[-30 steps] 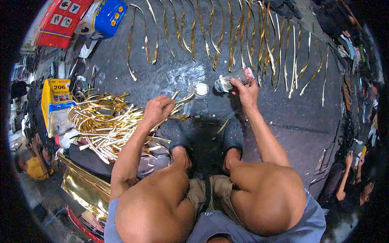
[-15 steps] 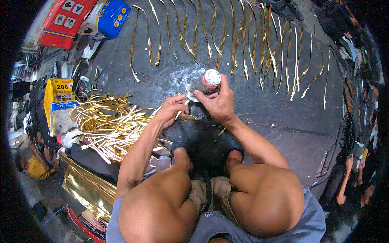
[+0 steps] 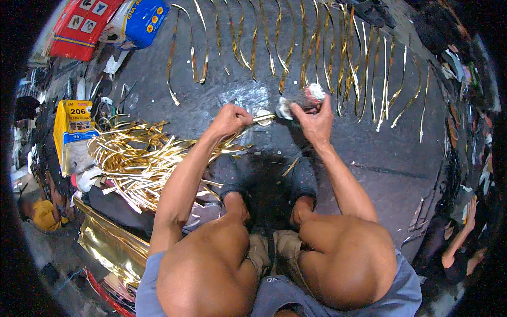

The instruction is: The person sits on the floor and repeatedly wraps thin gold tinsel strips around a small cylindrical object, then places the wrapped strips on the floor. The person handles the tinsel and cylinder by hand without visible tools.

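My left hand (image 3: 232,120) pinches the near end of a thin gold strip (image 3: 262,118) left of centre. That strip reaches right, over a small pale round piece (image 3: 263,123) on the dark floor. In my right hand (image 3: 315,122), fingers wrap round a stubby dark cylinder (image 3: 308,99), tilted, with a white-crusted, reddish far end and whitish stuff at its other end. I cannot tell exactly what kind of thing it is. Below my left hand and forearm lies a heap of loose gold strips (image 3: 140,164).
Many gold strips (image 3: 253,47) lie spaced in a row along the far floor. A yellow box (image 3: 75,129) stands left of the heap; red (image 3: 82,26) and blue (image 3: 141,24) packages are at far left. A gold foil sheet (image 3: 111,238) lies lower left. Other people's arms (image 3: 462,232) show at right.
My hands have moved apart: the right one went right with the cylinder, the left one slightly up and right. The gold strip now stretches between them, and the pale round piece has come into view.
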A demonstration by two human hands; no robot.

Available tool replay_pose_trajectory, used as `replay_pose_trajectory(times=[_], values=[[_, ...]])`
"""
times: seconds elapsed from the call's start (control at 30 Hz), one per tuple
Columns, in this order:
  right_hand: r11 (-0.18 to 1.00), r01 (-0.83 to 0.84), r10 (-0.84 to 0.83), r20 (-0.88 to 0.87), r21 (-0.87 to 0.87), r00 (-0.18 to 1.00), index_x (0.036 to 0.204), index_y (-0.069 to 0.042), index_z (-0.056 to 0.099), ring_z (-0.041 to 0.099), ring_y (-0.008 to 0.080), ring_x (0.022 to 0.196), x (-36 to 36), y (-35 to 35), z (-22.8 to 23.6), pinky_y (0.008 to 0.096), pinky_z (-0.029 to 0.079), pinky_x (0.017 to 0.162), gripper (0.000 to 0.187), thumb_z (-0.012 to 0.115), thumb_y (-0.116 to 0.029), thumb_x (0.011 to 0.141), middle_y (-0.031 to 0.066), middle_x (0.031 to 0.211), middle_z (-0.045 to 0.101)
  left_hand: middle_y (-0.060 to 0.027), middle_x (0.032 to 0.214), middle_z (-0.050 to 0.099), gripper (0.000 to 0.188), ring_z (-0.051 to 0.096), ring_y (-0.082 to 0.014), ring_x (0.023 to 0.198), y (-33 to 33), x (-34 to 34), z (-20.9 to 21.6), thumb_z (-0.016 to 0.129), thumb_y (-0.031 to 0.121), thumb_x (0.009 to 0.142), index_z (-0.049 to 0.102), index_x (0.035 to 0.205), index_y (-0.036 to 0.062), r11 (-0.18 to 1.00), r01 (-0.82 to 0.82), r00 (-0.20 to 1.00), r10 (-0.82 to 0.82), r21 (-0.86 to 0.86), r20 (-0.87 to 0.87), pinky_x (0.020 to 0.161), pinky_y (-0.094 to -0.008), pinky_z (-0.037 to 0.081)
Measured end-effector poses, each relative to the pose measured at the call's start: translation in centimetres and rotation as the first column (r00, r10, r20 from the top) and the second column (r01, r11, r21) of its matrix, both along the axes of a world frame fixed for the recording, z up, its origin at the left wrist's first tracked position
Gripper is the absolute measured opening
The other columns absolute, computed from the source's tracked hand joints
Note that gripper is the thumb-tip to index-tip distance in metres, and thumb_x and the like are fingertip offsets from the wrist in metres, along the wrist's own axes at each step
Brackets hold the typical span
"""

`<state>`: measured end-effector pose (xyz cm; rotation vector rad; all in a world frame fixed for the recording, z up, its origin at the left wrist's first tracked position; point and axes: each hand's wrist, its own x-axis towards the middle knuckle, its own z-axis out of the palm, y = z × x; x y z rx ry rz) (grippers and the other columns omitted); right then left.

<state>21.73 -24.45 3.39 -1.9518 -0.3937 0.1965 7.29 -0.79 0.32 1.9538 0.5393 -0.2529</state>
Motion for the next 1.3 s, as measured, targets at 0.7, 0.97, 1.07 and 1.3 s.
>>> replay_pose_trajectory(times=[0.7, 0.97, 1.07, 1.3], values=[[0.953, -0.226, 0.203, -0.133, -0.2, 0.97, 0.13, -0.005, 0.055, 0.068, 0.0221, 0.098, -2.7, 1.6, -5.7, 0.0357, 0.056, 0.084, 0.052, 0.073, -0.004, 0.081, 0.0134, 0.113, 0.069, -0.0149, 0.124, 0.066, 0.058, 0.069, -0.0319, 0.112, -5.7, 0.5, 1.5, 0.081, 0.004, 0.078, 0.06, 0.132, 0.0041, 0.99, -0.073, 0.876, 0.005, 0.123, 0.483, 0.093, -0.0374, 0.057], [0.99, -0.049, -0.055, -0.671, -0.135, 0.739, 0.109, -0.002, 0.057, 0.063, 0.0172, 0.067, -0.7, 4.3, -7.6, 0.0317, 0.05, 0.059, 0.032, 0.074, 0.0, 0.082, 0.0082, 0.082, 0.067, -0.0162, 0.12, 0.068, 0.053, 0.068, -0.0352, 0.111, -5.6, 0.8, 0.6, 0.078, 0.0, 0.078, 0.061, 0.128, 0.0035, 0.983, -0.079, 0.857, -0.017, 0.164, 0.515, 0.094, -0.0411, 0.055], [0.979, 0.166, -0.007, -0.793, 0.118, 0.609, 0.099, -0.007, 0.053, 0.058, 0.0145, 0.059, -0.5, 3.0, -4.2, 0.0281, 0.043, 0.05, 0.026, 0.075, 0.001, 0.087, 0.0035, 0.077, 0.06, -0.0166, 0.119, 0.068, 0.052, 0.068, -0.0363, 0.112, -5.6, 1.2, 0.5, 0.077, -0.001, 0.078, 0.062, 0.127, 0.0042, 0.981, -0.075, 0.849, -0.033, 0.181, 0.528, 0.095, -0.0421, 0.054], [0.714, 0.155, 0.395, -0.575, 0.683, 0.717, 0.117, -0.003, 0.056, 0.066, 0.0181, 0.087, 3.5, -5.0, 14.8, 0.0275, 0.052, 0.073, 0.033, 0.073, 0.001, 0.089, 0.0098, 0.105, 0.068, -0.0154, 0.119, 0.068, 0.05, 0.067, -0.0368, 0.113, -5.4, 0.7, 1.2, 0.076, 0.0, 0.079, 0.062, 0.126, 0.0055, 0.975, -0.07, 0.868, -0.046, 0.213, 0.495, 0.095, -0.0416, 0.054]])
